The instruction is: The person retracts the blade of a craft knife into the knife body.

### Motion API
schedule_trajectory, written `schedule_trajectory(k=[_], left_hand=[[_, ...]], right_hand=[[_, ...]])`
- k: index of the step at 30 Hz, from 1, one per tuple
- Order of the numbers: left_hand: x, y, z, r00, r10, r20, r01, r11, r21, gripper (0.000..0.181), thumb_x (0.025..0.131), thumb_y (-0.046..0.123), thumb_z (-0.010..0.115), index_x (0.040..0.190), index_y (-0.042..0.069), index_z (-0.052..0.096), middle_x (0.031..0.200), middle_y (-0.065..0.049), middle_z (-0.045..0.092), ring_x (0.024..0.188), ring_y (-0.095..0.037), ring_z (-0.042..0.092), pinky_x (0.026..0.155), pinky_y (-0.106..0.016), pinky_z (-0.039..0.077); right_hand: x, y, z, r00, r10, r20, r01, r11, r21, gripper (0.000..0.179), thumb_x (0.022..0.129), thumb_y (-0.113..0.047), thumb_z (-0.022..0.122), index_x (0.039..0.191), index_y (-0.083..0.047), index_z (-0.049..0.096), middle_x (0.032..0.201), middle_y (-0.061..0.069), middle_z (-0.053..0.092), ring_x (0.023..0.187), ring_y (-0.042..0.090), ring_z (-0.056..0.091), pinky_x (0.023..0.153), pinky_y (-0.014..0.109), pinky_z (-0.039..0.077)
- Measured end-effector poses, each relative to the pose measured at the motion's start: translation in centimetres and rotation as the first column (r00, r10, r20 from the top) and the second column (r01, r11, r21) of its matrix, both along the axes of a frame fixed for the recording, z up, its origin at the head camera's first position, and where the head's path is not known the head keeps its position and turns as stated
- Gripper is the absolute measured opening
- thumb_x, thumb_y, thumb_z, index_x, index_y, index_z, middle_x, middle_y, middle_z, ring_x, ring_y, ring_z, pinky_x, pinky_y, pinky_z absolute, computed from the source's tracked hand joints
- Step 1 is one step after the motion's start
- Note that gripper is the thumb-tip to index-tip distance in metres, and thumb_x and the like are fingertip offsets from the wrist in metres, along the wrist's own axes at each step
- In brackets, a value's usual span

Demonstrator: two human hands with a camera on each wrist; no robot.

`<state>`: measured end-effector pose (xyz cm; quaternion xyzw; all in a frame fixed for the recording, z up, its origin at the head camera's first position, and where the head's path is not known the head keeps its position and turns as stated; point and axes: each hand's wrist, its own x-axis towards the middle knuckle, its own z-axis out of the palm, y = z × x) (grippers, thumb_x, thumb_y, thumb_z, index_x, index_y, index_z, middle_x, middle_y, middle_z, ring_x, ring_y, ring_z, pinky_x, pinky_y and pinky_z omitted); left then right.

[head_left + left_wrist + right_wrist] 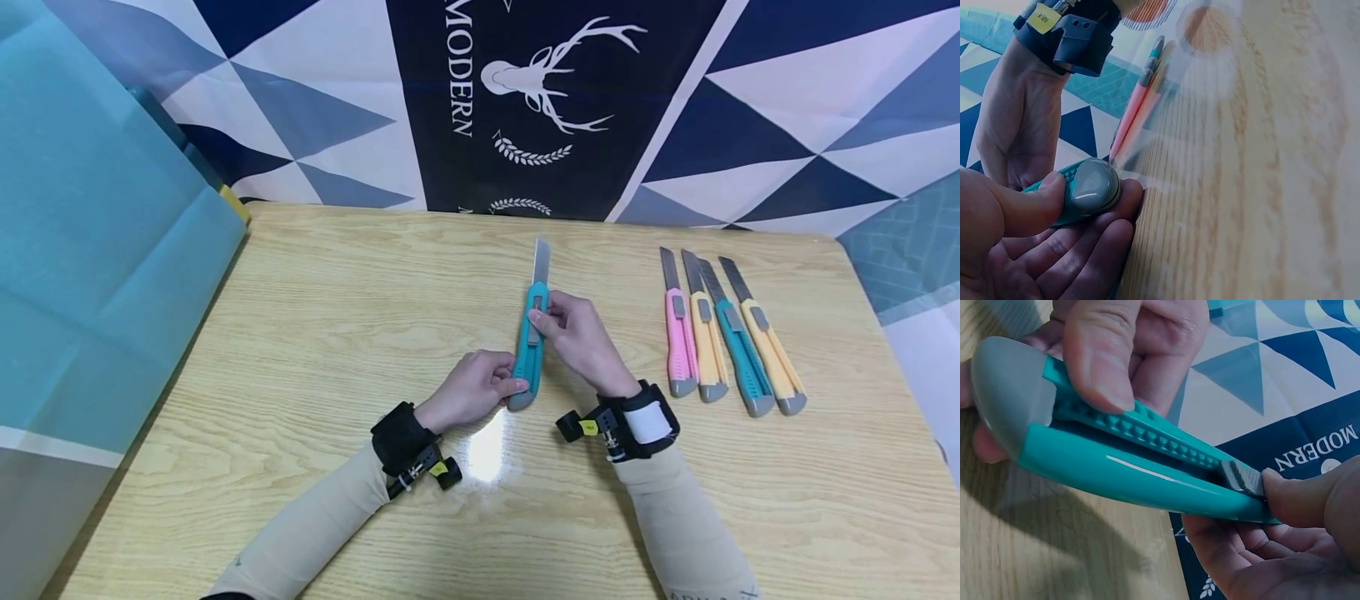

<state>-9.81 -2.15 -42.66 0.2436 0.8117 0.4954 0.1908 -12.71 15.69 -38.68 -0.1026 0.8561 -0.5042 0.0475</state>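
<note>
A teal utility knife (pixel 531 354) with a grey end cap and its blade out points toward the far edge of the table. My left hand (pixel 474 390) pinches its capped rear end between thumb and fingers. Higher up the handle, my right hand (pixel 583 340) grips it, with the thumb at the grey slider (pixel 1242 479). In the left wrist view the grey end cap (pixel 1095 187) faces the camera and hides most of the handle. The right wrist view shows the ridged slot along the handle; the blade is out of sight there.
To the right lie several more utility knives with blades out: a pink one (pixel 681 342), a yellow one (pixel 708 346), a teal one (pixel 744 358) and another yellow one (pixel 772 354). A patterned cloth (pixel 337 100) hangs behind the wooden table (pixel 315 317). A light-blue covered block (pixel 112 250) borders the left side.
</note>
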Motion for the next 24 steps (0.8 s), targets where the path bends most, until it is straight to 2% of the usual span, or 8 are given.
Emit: schedule_trajectory(k=[4,8,10,14,17,19,21,24], left_hand=[[-0.1,0.0,0.0,1.000,0.005,0.001,-0.005,1.000,-0.001,0.011,0.089,0.012,0.062,0.080,0.007,0.061,0.065,-0.002,0.065,0.055,-0.011,0.057,0.050,-0.017,0.040],[-0.2,0.0,0.0,1.000,0.001,0.003,-0.001,1.000,0.001,0.008,0.088,0.013,0.064,0.083,0.007,0.063,0.070,-0.003,0.066,0.060,-0.007,0.057,0.054,-0.017,0.044],[-0.3,-0.1,0.1,0.999,-0.008,0.033,0.008,1.000,0.026,0.006,0.087,0.012,0.065,0.087,0.005,0.065,0.074,-0.005,0.068,0.063,-0.006,0.060,0.059,-0.018,0.049],[-0.4,-0.3,0.1,0.994,-0.020,0.106,0.011,0.996,0.083,0.008,0.086,0.007,0.065,0.092,0.002,0.066,0.079,-0.009,0.070,0.070,-0.012,0.065,0.067,-0.023,0.056],[-0.5,-0.4,0.1,0.991,-0.019,0.134,0.004,0.994,0.111,0.007,0.086,0.006,0.065,0.092,0.001,0.066,0.078,-0.010,0.070,0.070,-0.015,0.066,0.068,-0.024,0.056],[-0.5,-0.4,0.1,0.989,-0.014,0.144,-0.003,0.993,0.119,0.006,0.086,0.005,0.065,0.091,0.001,0.066,0.077,-0.010,0.070,0.070,-0.015,0.066,0.068,-0.025,0.056],[-0.5,-0.4,0.0,0.988,-0.010,0.156,-0.011,0.991,0.131,0.006,0.086,0.004,0.065,0.090,0.000,0.066,0.077,-0.011,0.070,0.069,-0.016,0.066,0.069,-0.028,0.057],[-0.4,-0.4,0.0,0.984,0.001,0.181,-0.025,0.991,0.130,0.007,0.086,0.003,0.065,0.091,-0.001,0.066,0.077,-0.012,0.070,0.069,-0.017,0.066,0.070,-0.032,0.058]], right_hand=[[0.0,0.1,-0.3,1.000,0.000,0.014,0.000,1.000,-0.022,0.022,0.097,-0.016,0.051,0.109,0.001,0.059,0.092,0.012,0.065,0.080,0.015,0.059,0.067,0.030,0.050],[0.1,0.4,-0.3,1.000,-0.024,0.000,0.024,0.999,-0.047,0.025,0.097,-0.018,0.051,0.110,0.001,0.059,0.091,0.013,0.065,0.079,0.016,0.058,0.066,0.028,0.049],[0.2,0.6,0.0,0.999,-0.047,-0.015,0.046,0.997,-0.068,0.024,0.096,-0.016,0.051,0.110,0.002,0.060,0.091,0.014,0.066,0.079,0.017,0.059,0.066,0.029,0.049],[0.8,0.4,1.7,0.997,-0.078,-0.028,0.075,0.993,-0.093,0.023,0.096,-0.008,0.050,0.112,0.007,0.058,0.093,0.020,0.065,0.082,0.021,0.060,0.068,0.030,0.050],[1.2,0.2,2.9,0.997,-0.071,0.001,0.071,0.995,-0.073,0.023,0.097,-0.006,0.047,0.111,0.010,0.057,0.092,0.023,0.064,0.081,0.025,0.061,0.068,0.028,0.054],[1.2,0.2,3.0,0.997,-0.059,0.041,0.062,0.996,-0.069,0.024,0.098,-0.009,0.047,0.106,0.010,0.059,0.088,0.023,0.064,0.078,0.028,0.062,0.067,0.031,0.058],[1.0,0.4,2.8,0.995,-0.050,0.086,0.057,0.996,-0.075,0.027,0.099,-0.013,0.046,0.102,0.010,0.060,0.084,0.024,0.064,0.075,0.030,0.063,0.065,0.037,0.060],[0.5,0.9,1.6,0.989,-0.028,0.149,0.043,0.994,-0.100,0.034,0.100,-0.021,0.045,0.098,0.008,0.063,0.082,0.022,0.064,0.073,0.029,0.063,0.064,0.040,0.060]])
